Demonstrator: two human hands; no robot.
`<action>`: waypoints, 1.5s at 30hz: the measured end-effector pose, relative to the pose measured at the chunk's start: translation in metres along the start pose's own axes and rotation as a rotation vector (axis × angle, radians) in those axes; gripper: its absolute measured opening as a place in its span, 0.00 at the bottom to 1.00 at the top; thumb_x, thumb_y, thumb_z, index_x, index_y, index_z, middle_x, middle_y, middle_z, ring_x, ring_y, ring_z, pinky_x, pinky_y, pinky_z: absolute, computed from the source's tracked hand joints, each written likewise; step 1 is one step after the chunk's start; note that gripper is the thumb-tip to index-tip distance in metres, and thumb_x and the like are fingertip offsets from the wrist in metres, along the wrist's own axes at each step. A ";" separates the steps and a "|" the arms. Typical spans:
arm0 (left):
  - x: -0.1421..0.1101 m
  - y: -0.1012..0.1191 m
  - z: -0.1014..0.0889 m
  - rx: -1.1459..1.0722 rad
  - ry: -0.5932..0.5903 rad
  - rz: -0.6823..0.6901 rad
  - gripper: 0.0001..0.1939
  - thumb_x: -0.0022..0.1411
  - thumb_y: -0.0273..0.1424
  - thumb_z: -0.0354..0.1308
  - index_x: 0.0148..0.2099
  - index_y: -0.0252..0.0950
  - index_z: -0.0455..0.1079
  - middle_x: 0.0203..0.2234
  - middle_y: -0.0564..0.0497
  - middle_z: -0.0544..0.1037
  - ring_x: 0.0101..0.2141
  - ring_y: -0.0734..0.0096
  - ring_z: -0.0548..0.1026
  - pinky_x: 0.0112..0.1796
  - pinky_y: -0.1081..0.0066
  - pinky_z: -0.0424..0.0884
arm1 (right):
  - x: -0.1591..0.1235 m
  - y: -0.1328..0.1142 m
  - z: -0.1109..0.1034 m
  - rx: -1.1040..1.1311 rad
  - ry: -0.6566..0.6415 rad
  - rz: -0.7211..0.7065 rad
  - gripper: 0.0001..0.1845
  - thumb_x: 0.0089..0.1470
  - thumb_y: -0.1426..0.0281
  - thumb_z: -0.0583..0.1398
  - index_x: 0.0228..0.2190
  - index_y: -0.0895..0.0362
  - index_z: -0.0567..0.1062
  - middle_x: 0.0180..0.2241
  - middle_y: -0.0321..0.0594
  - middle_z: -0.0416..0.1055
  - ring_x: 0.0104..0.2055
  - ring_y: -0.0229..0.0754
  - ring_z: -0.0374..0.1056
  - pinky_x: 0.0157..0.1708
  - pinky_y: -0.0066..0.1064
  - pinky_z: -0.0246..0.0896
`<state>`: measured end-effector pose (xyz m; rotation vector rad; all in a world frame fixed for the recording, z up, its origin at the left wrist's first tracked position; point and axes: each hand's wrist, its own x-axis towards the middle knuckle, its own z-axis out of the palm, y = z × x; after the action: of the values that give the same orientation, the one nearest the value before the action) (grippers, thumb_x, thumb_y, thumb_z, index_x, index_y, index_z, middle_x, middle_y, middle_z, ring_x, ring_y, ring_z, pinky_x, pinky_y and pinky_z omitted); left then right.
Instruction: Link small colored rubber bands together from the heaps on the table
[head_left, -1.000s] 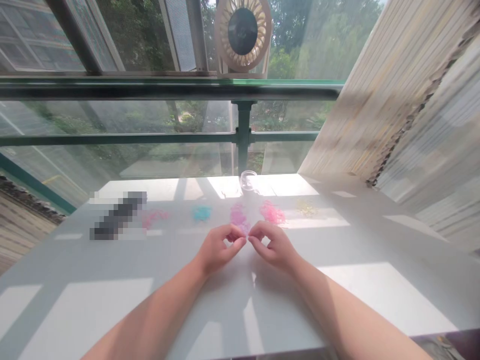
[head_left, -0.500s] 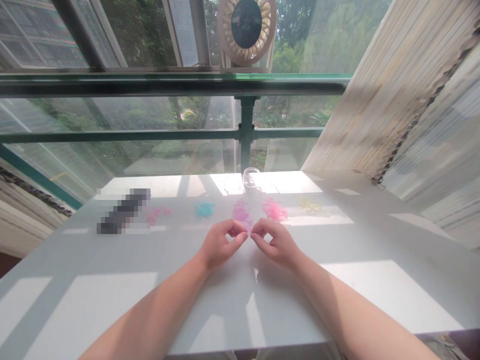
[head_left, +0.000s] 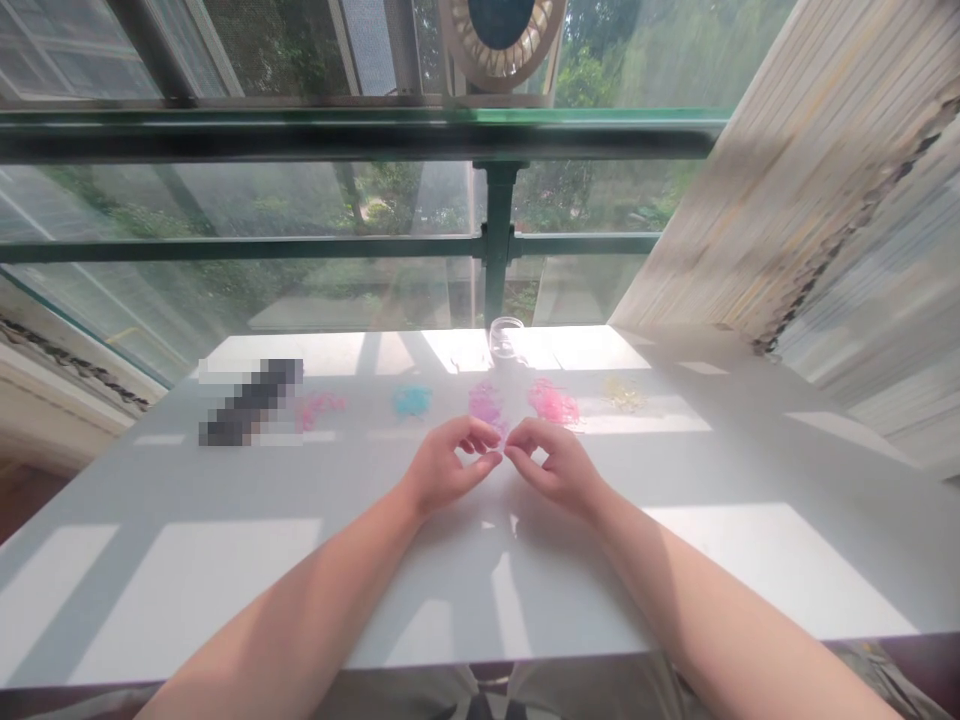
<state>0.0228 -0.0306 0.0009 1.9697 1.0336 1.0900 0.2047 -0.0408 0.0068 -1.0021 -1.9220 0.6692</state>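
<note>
My left hand [head_left: 450,462] hovers over the middle of the white table [head_left: 360,600], its thumb and curled fingertips slightly parted, with nothing visible between them. Almost touching it, my right hand [head_left: 559,465] is closed in a pinch of thumb and forefinger; whatever it grips is too small to make out. Just beyond the fingertips lies a purple pile [head_left: 485,398] of tiny thin strands or loops, partly hidden by my hands. A pink pile [head_left: 553,402] of similar pieces is behind my right hand, and a turquoise pile [head_left: 412,400] sits farther left.
More small pieces form a yellow pile [head_left: 622,394] at right and a loose pink-red pile [head_left: 321,408] at left. A clear round container [head_left: 506,340] stands at the table's back edge. A blurred dark object [head_left: 251,403] lies far left. Behind are a green railing [head_left: 360,135], fan [head_left: 502,65] and curtain [head_left: 735,210].
My left thumb and fingertips have parted from a pinch, while my right hand stays pinched. The camera has tipped down, so the scene sits higher in view.
</note>
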 end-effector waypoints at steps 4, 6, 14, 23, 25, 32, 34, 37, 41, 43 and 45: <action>0.000 0.000 -0.001 -0.020 -0.008 -0.015 0.05 0.55 0.31 0.57 0.35 0.35 0.70 0.29 0.50 0.76 0.31 0.73 0.72 0.35 0.72 0.68 | 0.000 -0.001 0.000 -0.006 -0.001 0.009 0.03 0.50 0.74 0.56 0.26 0.56 0.69 0.24 0.36 0.69 0.27 0.36 0.64 0.26 0.27 0.60; 0.000 0.001 -0.002 -0.024 -0.010 -0.029 0.05 0.55 0.31 0.57 0.34 0.35 0.71 0.29 0.50 0.76 0.31 0.72 0.73 0.35 0.71 0.69 | 0.000 -0.001 -0.001 -0.003 -0.003 0.008 0.03 0.50 0.73 0.56 0.26 0.56 0.69 0.23 0.36 0.69 0.26 0.36 0.64 0.26 0.27 0.60; 0.001 0.002 -0.003 -0.021 -0.009 -0.030 0.05 0.55 0.29 0.56 0.34 0.35 0.71 0.29 0.49 0.77 0.32 0.70 0.73 0.35 0.71 0.69 | 0.000 -0.001 0.000 0.040 -0.010 0.008 0.01 0.50 0.72 0.58 0.28 0.56 0.70 0.24 0.37 0.70 0.26 0.36 0.65 0.27 0.28 0.62; 0.001 0.003 -0.002 -0.009 -0.008 -0.018 0.05 0.55 0.29 0.55 0.33 0.35 0.71 0.29 0.50 0.77 0.32 0.71 0.74 0.35 0.72 0.69 | -0.001 0.001 0.000 0.054 -0.043 -0.017 0.04 0.48 0.70 0.60 0.29 0.56 0.70 0.24 0.36 0.69 0.26 0.36 0.65 0.26 0.28 0.63; 0.001 0.004 -0.002 -0.002 -0.005 -0.017 0.05 0.54 0.29 0.55 0.33 0.35 0.71 0.29 0.50 0.77 0.32 0.71 0.73 0.35 0.72 0.69 | -0.001 0.001 0.000 0.049 -0.047 -0.022 0.04 0.48 0.70 0.60 0.29 0.56 0.70 0.24 0.36 0.69 0.25 0.36 0.65 0.26 0.28 0.63; 0.001 0.005 -0.002 0.009 -0.007 -0.023 0.05 0.54 0.29 0.55 0.33 0.35 0.71 0.28 0.50 0.77 0.30 0.71 0.73 0.34 0.72 0.69 | -0.001 0.002 0.001 0.044 -0.043 -0.026 0.03 0.48 0.70 0.60 0.28 0.56 0.70 0.23 0.36 0.68 0.24 0.36 0.65 0.25 0.28 0.61; 0.001 0.004 -0.002 0.013 -0.013 -0.019 0.04 0.54 0.29 0.55 0.33 0.35 0.71 0.28 0.50 0.77 0.30 0.72 0.73 0.34 0.72 0.69 | -0.001 0.002 0.001 0.046 -0.047 -0.029 0.03 0.48 0.70 0.60 0.28 0.56 0.70 0.23 0.35 0.68 0.24 0.35 0.64 0.25 0.28 0.61; 0.001 0.003 -0.001 0.019 -0.014 -0.007 0.04 0.55 0.29 0.56 0.33 0.35 0.70 0.27 0.50 0.76 0.30 0.72 0.73 0.34 0.72 0.69 | -0.001 0.001 0.001 0.039 -0.047 -0.022 0.01 0.49 0.71 0.59 0.28 0.56 0.70 0.23 0.35 0.68 0.25 0.35 0.64 0.26 0.28 0.61; 0.001 0.003 -0.001 0.026 -0.009 0.000 0.04 0.55 0.30 0.56 0.33 0.35 0.70 0.28 0.50 0.77 0.30 0.72 0.73 0.33 0.73 0.68 | -0.001 -0.001 0.001 0.023 -0.042 -0.017 0.03 0.51 0.72 0.57 0.27 0.56 0.70 0.24 0.36 0.69 0.26 0.36 0.64 0.26 0.28 0.60; 0.001 0.003 -0.001 0.024 -0.007 -0.002 0.04 0.55 0.30 0.56 0.33 0.35 0.71 0.28 0.50 0.77 0.30 0.72 0.73 0.33 0.72 0.68 | -0.001 -0.001 0.001 0.016 -0.036 -0.016 0.03 0.51 0.72 0.56 0.27 0.56 0.70 0.24 0.36 0.69 0.26 0.36 0.64 0.26 0.28 0.60; 0.001 0.004 -0.001 0.022 -0.008 -0.004 0.05 0.55 0.31 0.56 0.33 0.35 0.71 0.28 0.50 0.76 0.30 0.72 0.72 0.33 0.72 0.68 | -0.001 -0.001 0.000 0.014 -0.034 -0.016 0.04 0.51 0.72 0.56 0.26 0.56 0.70 0.23 0.35 0.69 0.26 0.36 0.64 0.26 0.28 0.59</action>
<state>0.0236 -0.0317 0.0051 1.9865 1.0491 1.0722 0.2044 -0.0418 0.0068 -0.9714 -1.9506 0.6939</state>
